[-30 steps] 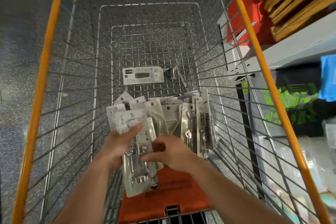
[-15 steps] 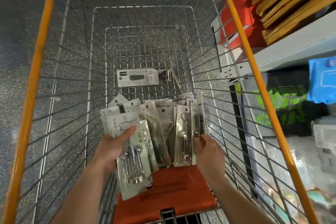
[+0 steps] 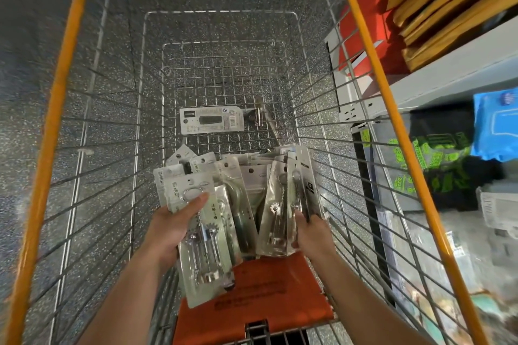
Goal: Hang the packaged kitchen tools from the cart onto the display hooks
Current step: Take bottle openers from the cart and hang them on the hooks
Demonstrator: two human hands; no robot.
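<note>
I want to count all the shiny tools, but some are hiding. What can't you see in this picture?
All in the head view:
1. Packs at the back of the stack: front packs cover all but their tops.
2. Print on the lone flat pack: too small.
3. Right hand fingertips: tucked behind the packs it grips.
4. Display hooks: not in view.
5. Shelf goods at right: blurred.

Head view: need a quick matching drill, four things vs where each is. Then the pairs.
Things:
1. left hand
2. right hand
3. lone white carded package with a dark tool
4. orange plastic seat flap

Places:
A. flat on the cart's wire floor, apart from the pile
B. gripping the corkscrew pack
C. under the packs' near ends
D. on the upright packs at the pile's right

Pairs: 1-B, 2-D, 3-A, 4-C
</note>
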